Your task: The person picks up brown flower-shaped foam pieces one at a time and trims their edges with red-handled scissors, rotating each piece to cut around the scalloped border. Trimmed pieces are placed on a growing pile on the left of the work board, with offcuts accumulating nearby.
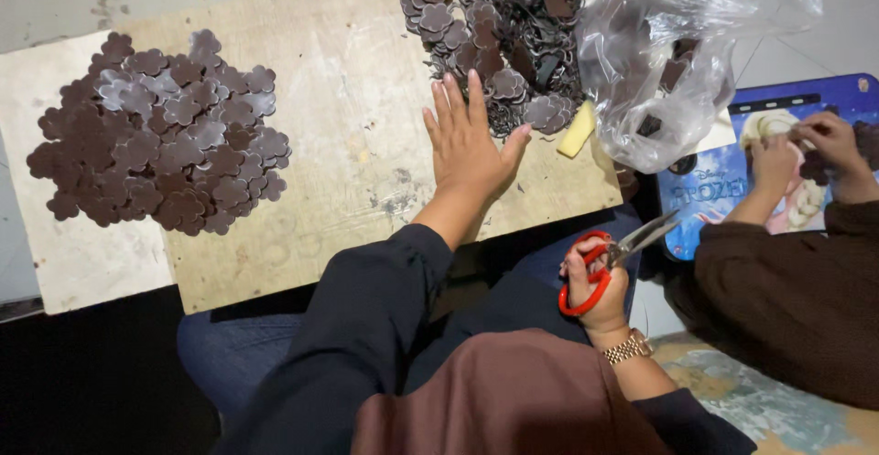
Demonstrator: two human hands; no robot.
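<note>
A flat, open left hand [469, 148] is laid by the uncut dark brown flower-shaped leather bits [499, 38] (top of board). Red-handled scissors [609, 263] are gripped by the right hand [600, 290], blades open. Next: one bit must be picked & trimmed, prob.

A single head-worn camera looks steeply down over the wearer's lap onto a wooden surface [348, 98], close enough that it fills the upper frame. The wearer's arms enter from 6 o'clock, and a neighbour's sleeve [778, 299] edges in at 3 o'clock.
</note>
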